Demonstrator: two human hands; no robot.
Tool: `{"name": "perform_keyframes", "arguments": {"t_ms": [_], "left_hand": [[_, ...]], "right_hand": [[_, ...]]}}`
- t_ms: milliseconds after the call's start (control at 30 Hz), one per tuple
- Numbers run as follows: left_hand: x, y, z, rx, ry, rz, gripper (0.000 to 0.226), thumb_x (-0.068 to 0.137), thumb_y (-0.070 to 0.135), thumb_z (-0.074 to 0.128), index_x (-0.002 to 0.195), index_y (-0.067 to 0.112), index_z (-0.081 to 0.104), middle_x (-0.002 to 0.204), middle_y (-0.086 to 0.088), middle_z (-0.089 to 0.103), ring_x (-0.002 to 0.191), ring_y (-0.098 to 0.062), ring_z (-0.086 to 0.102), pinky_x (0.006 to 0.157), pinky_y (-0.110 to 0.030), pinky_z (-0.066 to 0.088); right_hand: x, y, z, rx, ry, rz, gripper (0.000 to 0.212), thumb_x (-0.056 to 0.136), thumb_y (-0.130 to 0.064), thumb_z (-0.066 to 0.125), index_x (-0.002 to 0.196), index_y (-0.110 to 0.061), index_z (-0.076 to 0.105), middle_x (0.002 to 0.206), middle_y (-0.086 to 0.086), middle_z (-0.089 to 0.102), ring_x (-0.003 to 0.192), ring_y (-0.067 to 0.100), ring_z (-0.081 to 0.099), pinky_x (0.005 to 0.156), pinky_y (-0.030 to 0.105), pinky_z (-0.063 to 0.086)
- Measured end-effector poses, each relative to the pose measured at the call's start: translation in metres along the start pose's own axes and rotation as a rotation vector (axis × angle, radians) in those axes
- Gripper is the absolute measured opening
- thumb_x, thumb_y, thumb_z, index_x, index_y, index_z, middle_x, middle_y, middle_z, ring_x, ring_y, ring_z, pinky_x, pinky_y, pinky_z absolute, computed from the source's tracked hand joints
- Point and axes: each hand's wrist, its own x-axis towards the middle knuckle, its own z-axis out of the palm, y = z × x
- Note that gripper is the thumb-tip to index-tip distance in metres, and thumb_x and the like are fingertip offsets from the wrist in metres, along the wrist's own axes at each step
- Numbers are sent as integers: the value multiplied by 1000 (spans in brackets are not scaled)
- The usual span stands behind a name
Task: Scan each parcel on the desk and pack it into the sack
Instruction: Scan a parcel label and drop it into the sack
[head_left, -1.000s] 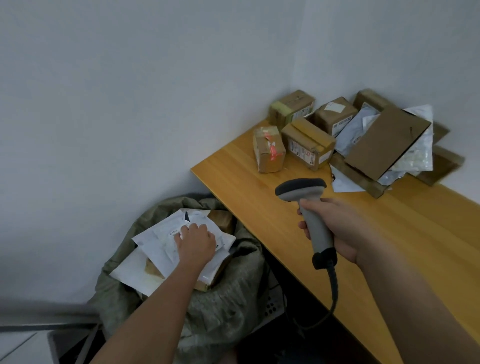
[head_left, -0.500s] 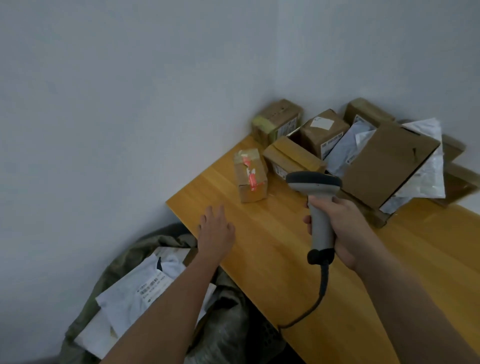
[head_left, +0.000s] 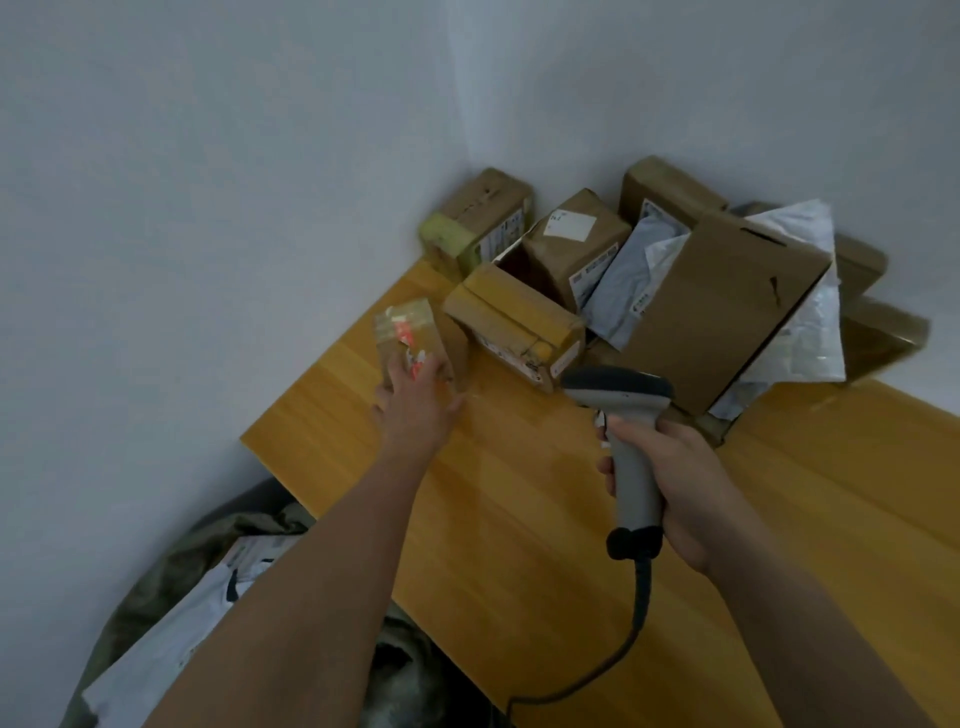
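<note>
- two plain pale grey-white walls (head_left: 208, 182) meet in a corner (head_left: 457, 104) behind the desk
- yellow wooden desk (head_left: 519, 519) pushed into that corner
- dim, even light

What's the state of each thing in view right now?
left hand: reaching the small red-taped box, fingers on it, grip blurred
small red-taped box: on the desk, sealed
right hand: grips the scanner handle
scanner: held upright, corded
desk: wooden, carries the parcels
sack: open, white mailers inside
flat cardboard parcel: leaning on the pile
grey mailer: lying in the pile
</note>
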Motion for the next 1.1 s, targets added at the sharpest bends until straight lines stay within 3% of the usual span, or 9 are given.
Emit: {"name": "perform_keyframes", "arguments": {"t_ms": [100,167,333,433,600,733,900,1000,1100], "left_hand": [[-17,-2,2,-46,131,-83,31,95,38,54,121,24,45,136,-11,32,115,-43,44,97,-56,37],[-27,-7,2,39,165,-106,36,95,35,53,127,24,43,141,-12,29,119,-41,43,99,-55,34],[-27,-15,-1,71,-81,12,64,91,43,59,144,46,23,161,2,-2,140,-42,20,105,-59,27],[-41,-12,1,-53,-84,-4,45,89,50,60,126,39,39,152,-1,14,134,-45,29,103,-62,30],[-88,-11,13,3,36,-83,38,90,59,52,103,25,42,126,-7,33,132,-43,27,108,-72,9],[-105,-17,14,-71,89,-115,42,91,45,58,117,16,44,131,-10,33,125,-40,30,105,-59,31],[-130,-16,7,-392,56,-146,43,77,37,69,106,17,45,117,-3,33,105,-29,40,80,-40,40],[-145,-17,3,-824,-33,-269,39,86,34,68,112,16,46,118,-6,43,95,-26,55,71,-39,52],[-164,-25,5,-1081,-217,-429,32,95,40,54,117,18,46,107,-8,54,82,-25,59,63,-37,52]], "right_hand": [[-5,0,-7,19,17,2,20,96,-25,61,107,-9,62,81,11,61,73,22,58,67,35,49],[-12,0,-10,25,16,0,20,96,-25,61,108,-8,62,85,12,60,71,20,58,65,33,49],[-32,5,-17,35,44,-51,19,95,-24,61,107,-8,62,92,11,59,72,18,60,65,32,50],[-44,12,-19,48,73,-57,22,94,-25,63,104,-5,63,90,11,59,71,19,60,65,34,50],[-66,25,-16,74,80,-61,21,96,-21,61,106,-4,63,96,14,60,74,20,60,66,34,50],[-85,37,-20,57,90,-74,23,96,-21,60,109,-2,63,93,14,60,71,19,61,66,34,51],[-109,57,-27,108,121,-65,28,96,-21,61,112,2,61,94,14,60,70,19,61,67,34,51],[-125,65,-30,128,134,-82,29,96,-21,61,113,2,61,95,14,60,67,18,61,64,33,51],[-139,68,-31,138,144,-95,26,95,-21,62,111,0,62,96,14,60,67,17,61,64,32,51]]}}
